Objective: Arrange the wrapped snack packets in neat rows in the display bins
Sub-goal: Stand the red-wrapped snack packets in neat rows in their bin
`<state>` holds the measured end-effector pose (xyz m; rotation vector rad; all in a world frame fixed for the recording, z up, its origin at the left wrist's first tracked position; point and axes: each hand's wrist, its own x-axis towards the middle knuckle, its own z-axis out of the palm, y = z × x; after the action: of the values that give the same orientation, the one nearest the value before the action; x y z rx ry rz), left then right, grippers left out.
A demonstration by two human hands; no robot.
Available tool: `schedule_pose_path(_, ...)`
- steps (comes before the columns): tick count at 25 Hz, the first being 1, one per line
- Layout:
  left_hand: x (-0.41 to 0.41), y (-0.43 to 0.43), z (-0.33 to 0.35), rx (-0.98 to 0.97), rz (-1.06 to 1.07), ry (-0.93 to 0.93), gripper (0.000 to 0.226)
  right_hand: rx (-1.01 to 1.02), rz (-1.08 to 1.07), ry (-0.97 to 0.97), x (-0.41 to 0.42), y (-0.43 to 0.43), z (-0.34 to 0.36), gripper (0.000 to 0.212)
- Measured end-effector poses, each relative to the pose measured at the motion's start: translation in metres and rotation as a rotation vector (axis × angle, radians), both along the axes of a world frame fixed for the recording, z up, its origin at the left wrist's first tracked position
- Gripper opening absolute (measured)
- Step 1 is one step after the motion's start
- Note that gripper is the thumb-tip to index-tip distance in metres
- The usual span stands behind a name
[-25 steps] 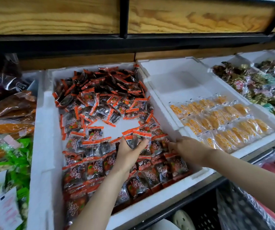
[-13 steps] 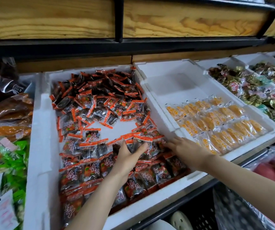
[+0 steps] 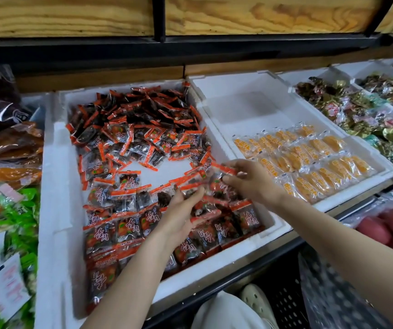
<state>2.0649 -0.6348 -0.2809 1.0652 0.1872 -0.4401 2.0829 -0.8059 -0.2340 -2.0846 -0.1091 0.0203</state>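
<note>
A white foam bin (image 3: 55, 210) holds several red-and-dark snack packets: a loose heap (image 3: 138, 129) at the back, tidy overlapping rows (image 3: 124, 231) at the front. My right hand (image 3: 250, 179) pinches one red packet (image 3: 224, 170) lifted just above the right side of the rows. My left hand (image 3: 181, 214) lies palm up over the rows, its fingers under a clear dark packet (image 3: 190, 186). A bare patch of bin floor (image 3: 164, 169) shows in the middle.
To the right stands a second foam bin (image 3: 250, 100) with rows of orange packets (image 3: 309, 160). Further right are bins of mixed foil sweets (image 3: 361, 115). Green and brown bags (image 3: 5, 186) lie left. A wooden shelf (image 3: 238, 15) hangs overhead.
My right hand has lifted from the front right corner with a red packet pinched in it. My left hand has turned palm up and slid right under the packets.
</note>
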Motion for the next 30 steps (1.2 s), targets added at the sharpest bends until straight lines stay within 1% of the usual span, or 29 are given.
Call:
schedule_pose_path(2,0.002,0.006,0.001,0.026,0.097,-0.068,0.061,-0.125,0.015,-0.064,0.003,-0.008,0.001,0.009)
schedule_pose_path(4,0.003,0.013,-0.001,0.092,0.182,-0.098,0.086,-0.284,0.083,-0.040,0.006,-0.011,-0.007,0.007)
schedule_pose_path(7,0.001,0.026,-0.009,0.191,0.170,-0.142,0.106,-0.484,0.215,-0.004,0.008,-0.010,-0.022,0.014)
schedule_pose_path(8,0.000,0.029,-0.011,0.224,0.154,-0.131,0.106,-0.561,0.273,-0.012,0.009,-0.010,-0.026,0.016)
schedule_pose_path(10,-0.006,0.030,-0.013,0.287,0.141,-0.108,0.096,-0.690,0.382,-0.009,0.008,-0.008,-0.033,0.022)
schedule_pose_path(12,-0.011,0.030,-0.014,0.286,0.120,-0.095,0.078,-0.787,0.453,0.011,0.004,-0.008,-0.040,0.029)
schedule_pose_path(14,-0.016,0.027,-0.011,0.247,0.107,-0.084,0.060,-0.807,0.461,0.022,0.002,-0.008,-0.044,0.034)
schedule_pose_path(16,-0.020,0.024,-0.007,0.248,0.103,-0.087,0.060,-0.844,0.465,0.001,0.000,-0.008,-0.043,0.039)
schedule_pose_path(18,-0.027,0.023,-0.001,0.283,0.082,-0.113,0.060,-0.896,0.439,-0.087,-0.003,-0.007,-0.040,0.043)
schedule_pose_path(19,-0.031,0.023,0.003,0.309,0.063,-0.136,0.056,-0.840,0.399,-0.141,-0.007,-0.003,-0.037,0.042)
schedule_pose_path(20,-0.033,0.023,0.004,0.340,0.034,-0.161,0.045,-0.692,0.345,-0.154,-0.012,0.003,-0.031,0.038)
schedule_pose_path(22,-0.040,0.025,0.007,0.412,-0.033,-0.221,0.031,-0.299,0.286,-0.082,-0.023,0.017,-0.016,0.036)
schedule_pose_path(23,-0.045,0.025,0.010,0.439,-0.065,-0.247,0.030,-0.175,0.302,-0.034,-0.027,0.023,-0.010,0.037)
schedule_pose_path(24,-0.049,0.026,0.011,0.456,-0.095,-0.262,0.033,-0.151,0.330,-0.014,-0.028,0.027,-0.006,0.036)
schedule_pose_path(26,-0.058,0.027,0.014,0.475,-0.102,-0.276,0.034,-0.216,0.351,-0.024,-0.028,0.029,-0.004,0.034)
schedule_pose_path(27,-0.062,0.028,0.017,0.478,-0.072,-0.282,0.030,-0.236,0.330,-0.038,-0.027,0.029,-0.003,0.034)
schedule_pose_path(29,-0.069,0.031,0.021,0.443,0.038,-0.271,0.021,-0.191,0.259,-0.034,-0.027,0.028,-0.002,0.028)
schedule_pose_path(30,-0.070,0.035,0.022,0.438,0.107,-0.259,0.023,-0.153,0.229,-0.030,-0.028,0.027,-0.002,0.026)
